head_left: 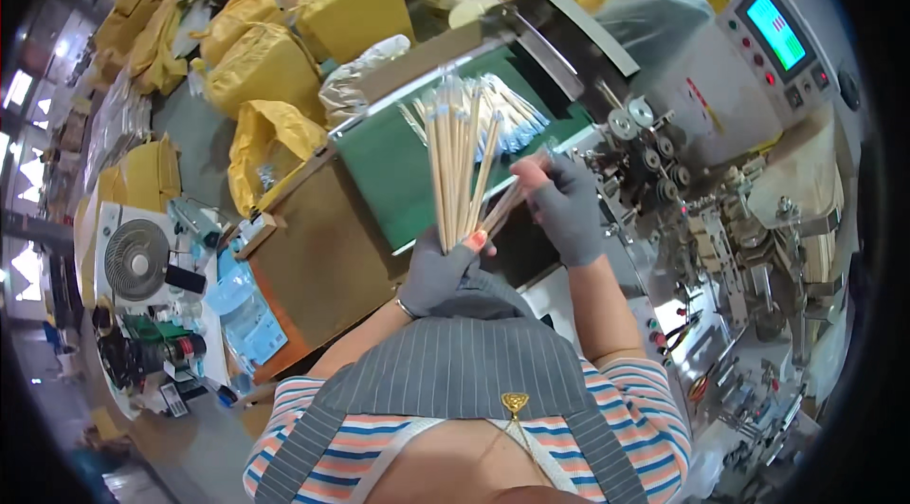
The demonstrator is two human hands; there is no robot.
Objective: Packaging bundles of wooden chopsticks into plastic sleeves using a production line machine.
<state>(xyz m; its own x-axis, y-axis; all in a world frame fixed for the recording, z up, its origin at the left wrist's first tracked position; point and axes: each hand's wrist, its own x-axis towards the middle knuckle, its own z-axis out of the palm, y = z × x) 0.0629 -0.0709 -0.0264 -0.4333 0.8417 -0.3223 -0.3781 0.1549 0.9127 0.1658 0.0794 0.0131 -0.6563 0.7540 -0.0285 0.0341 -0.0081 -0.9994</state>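
My left hand [441,269], in a grey glove with bare fingertips, is closed round the lower ends of a bunch of long pale wooden chopsticks [453,163]. They fan upward, and their tops seem to be in clear wrapping with blue marks. Just to the right, my gloved right hand [567,210] pinches the upper part of a clear-wrapped chopstick packet [504,208], which slants down toward the left hand. Beyond the hands, a loose pile of wrapped chopsticks [512,115] with blue ends lies on a green conveyor belt [379,177].
A machine with rollers [649,148] and a lit control panel [777,30] stands at right. Brown board [327,253] covers the table at left, beside a fan [136,260] and blue plastic packs [248,310]. Yellow sacks [261,73] fill the far left.
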